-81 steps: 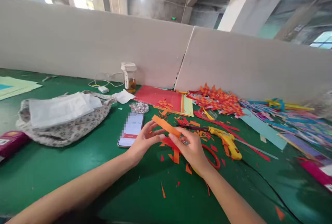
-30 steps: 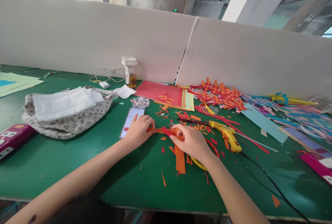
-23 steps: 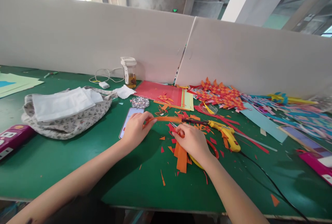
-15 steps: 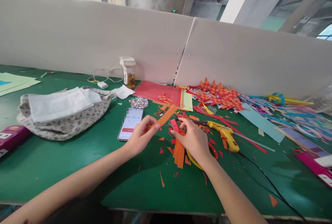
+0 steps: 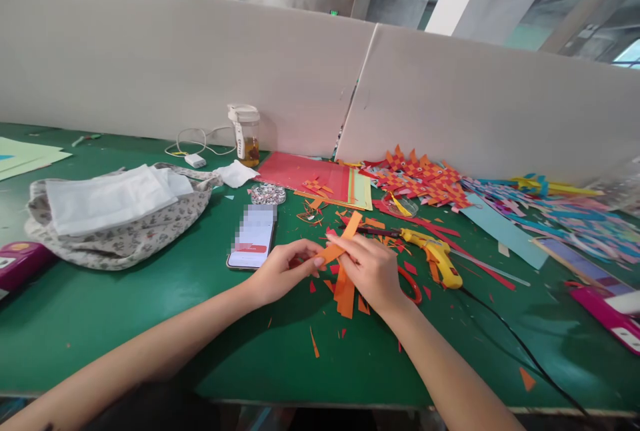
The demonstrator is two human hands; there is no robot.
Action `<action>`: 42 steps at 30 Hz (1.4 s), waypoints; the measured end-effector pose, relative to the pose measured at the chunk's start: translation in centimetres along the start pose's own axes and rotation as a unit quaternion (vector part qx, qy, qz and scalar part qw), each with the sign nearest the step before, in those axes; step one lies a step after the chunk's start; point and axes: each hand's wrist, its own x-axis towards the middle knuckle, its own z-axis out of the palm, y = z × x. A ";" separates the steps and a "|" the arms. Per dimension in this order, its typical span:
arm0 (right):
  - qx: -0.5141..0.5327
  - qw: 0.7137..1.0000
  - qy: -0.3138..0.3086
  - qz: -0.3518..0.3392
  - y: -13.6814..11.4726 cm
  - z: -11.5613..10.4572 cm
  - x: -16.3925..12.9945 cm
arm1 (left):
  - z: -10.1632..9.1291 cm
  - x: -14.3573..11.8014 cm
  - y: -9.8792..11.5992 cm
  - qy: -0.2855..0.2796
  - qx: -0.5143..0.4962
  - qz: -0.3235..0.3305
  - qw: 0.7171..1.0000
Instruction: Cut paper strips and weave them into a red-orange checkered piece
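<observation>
An orange paper strip is held between both hands above the green table, slanting up to the right. My left hand pinches its lower left end between thumb and fingers. With its fingers closed on the same strip near the middle, my right hand hides part of it. Below the right hand lies a bundle of orange strips, its top end covered. A red curved handle shows beside the right wrist, the rest hidden. Red and orange paper scraps are scattered around.
A yellow glue gun with a black cord lies to the right. Behind are woven red-orange paper pieces and red sheets. To the left are a phone, a round dish, a jar and a cloth bag.
My right hand has moved left and closed on the orange strip. My left hand has shifted slightly right and down, bringing the strip over the bundle.
</observation>
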 end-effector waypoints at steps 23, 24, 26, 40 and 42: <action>0.405 0.877 -0.092 0.240 -1.2 -0.6 0.9 | -0.3 0.1 0.2 0.020 0.000 0.010 1.000; 0.397 0.884 -0.087 0.233 -1.2 -0.6 0.9 | -0.3 0.1 0.1 0.020 0.001 0.012 1.000; 0.383 0.893 -0.070 0.226 -1.2 -0.6 0.9 | -0.4 0.1 0.0 0.019 -0.004 0.016 1.000; 0.377 0.882 -0.150 0.241 -1.1 0.0 0.4 | -0.6 0.4 -0.2 0.040 0.041 0.004 0.998; 0.364 0.889 -0.152 0.231 -1.1 0.1 0.4 | -0.6 0.5 -0.4 0.067 0.041 -0.008 0.997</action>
